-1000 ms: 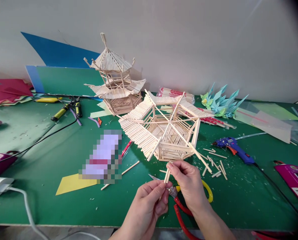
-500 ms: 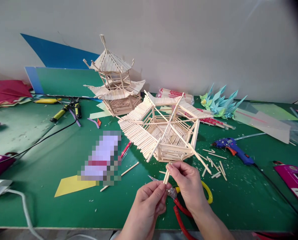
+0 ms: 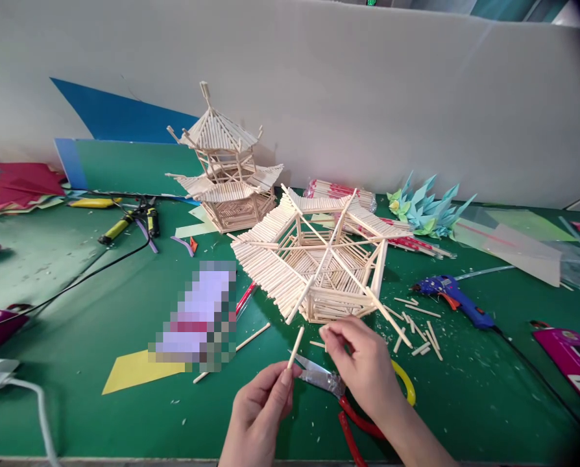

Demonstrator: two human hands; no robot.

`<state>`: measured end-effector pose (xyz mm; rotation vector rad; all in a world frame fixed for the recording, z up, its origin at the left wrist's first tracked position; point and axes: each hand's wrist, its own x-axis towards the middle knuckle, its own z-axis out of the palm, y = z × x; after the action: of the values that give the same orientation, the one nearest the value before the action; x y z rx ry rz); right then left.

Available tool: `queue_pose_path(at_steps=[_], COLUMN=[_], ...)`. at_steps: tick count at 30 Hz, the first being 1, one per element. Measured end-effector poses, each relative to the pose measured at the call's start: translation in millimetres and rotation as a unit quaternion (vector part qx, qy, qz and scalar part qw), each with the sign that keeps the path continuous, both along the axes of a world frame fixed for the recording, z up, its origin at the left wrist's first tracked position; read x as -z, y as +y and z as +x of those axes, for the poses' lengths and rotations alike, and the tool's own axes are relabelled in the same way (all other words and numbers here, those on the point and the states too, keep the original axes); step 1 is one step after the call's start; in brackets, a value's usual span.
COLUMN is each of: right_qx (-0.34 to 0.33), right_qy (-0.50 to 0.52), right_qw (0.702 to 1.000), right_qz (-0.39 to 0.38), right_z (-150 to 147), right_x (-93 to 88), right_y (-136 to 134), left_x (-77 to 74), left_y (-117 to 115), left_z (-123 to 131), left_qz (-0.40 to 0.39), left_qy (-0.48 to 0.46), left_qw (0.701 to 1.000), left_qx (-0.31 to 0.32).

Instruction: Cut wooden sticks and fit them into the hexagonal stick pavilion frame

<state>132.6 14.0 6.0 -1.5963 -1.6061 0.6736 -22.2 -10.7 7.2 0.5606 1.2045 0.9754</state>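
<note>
My left hand [image 3: 265, 402] pinches a short wooden stick [image 3: 296, 347] between thumb and fingers, its free end tilted up. To the right, my right hand [image 3: 361, 357] is closed in a pinch; what lies in its fingers, if anything, is hidden. Scissors [image 3: 322, 379] with red and yellow handles lie open on the table, partly covered by the right hand. Just beyond both hands stands a six-sided stick pavilion [image 3: 270, 259], its roof partly covered with rows of sticks. A finished-looking two-roofed stick pagoda [image 3: 217, 130] stands behind it on the left.
A blue glue gun [image 3: 453, 295] lies at right, near loose cut sticks [image 3: 421, 334]. Packs of sticks [image 3: 341, 191] and folded blue paper [image 3: 431, 204] are at the back. Yellow-handled pliers [image 3: 119, 224], yellow paper [image 3: 139, 371], a blurred-out object [image 3: 197, 311] and cables occupy the left.
The hands have moved apart from the two sticks they held together. My left hand has shifted left with one stick upright; the second stick is no longer visible. The view has tipped slightly up.
</note>
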Motion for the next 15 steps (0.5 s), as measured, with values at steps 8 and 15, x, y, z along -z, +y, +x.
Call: queue_pose_path(at_steps=[8, 15], right_qx=[-0.096, -0.075], right_qy=[-0.225, -0.242], right_qw=[0.969, 0.963], right_qz=[-0.04, -0.089], right_z=[-7, 41], right_x=[3.8, 1.7], right_y=[5, -43], left_x=[0.9, -1.7], left_y=[-3, -2], left_z=[-6, -3], left_qz=[0.04, 0.017], left_qy=[0.024, 0.0], left_qw=[0.998, 1.0], left_qx=[-0.045, -0.022])
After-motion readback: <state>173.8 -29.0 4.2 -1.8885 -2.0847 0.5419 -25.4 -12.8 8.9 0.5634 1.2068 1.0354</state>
